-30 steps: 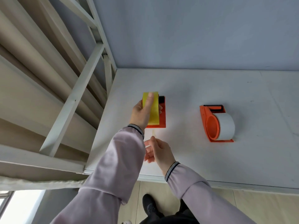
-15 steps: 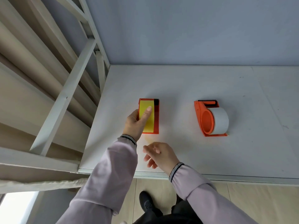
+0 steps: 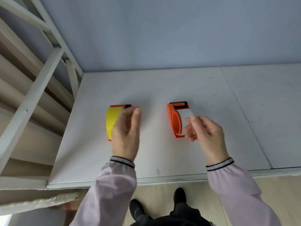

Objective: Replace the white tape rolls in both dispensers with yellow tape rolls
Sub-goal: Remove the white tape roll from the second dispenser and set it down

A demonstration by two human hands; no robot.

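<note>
Two orange tape dispensers lie on the white table (image 3: 219,88). A yellow tape roll (image 3: 112,123) sits in the left dispenser (image 3: 119,106). My left hand (image 3: 126,134) hovers over that dispenser's right side with its fingers loosely apart and motion-blurred, holding nothing. The right dispenser (image 3: 175,123) carries a white tape roll (image 3: 185,113). On that roll's right side my right hand (image 3: 206,129) pinches it, thumb on top and fingers below.
A white metal bed frame (image 3: 40,88) with slanted bars stands along the table's left side. A grey wall (image 3: 162,38) closes off the back. The table's front edge (image 3: 162,180) runs just above my shoes on the wooden floor.
My left hand let go of the yellow roll and lifted slightly to its right. My right hand swung from the near table edge over to the white roll in the right dispenser.
</note>
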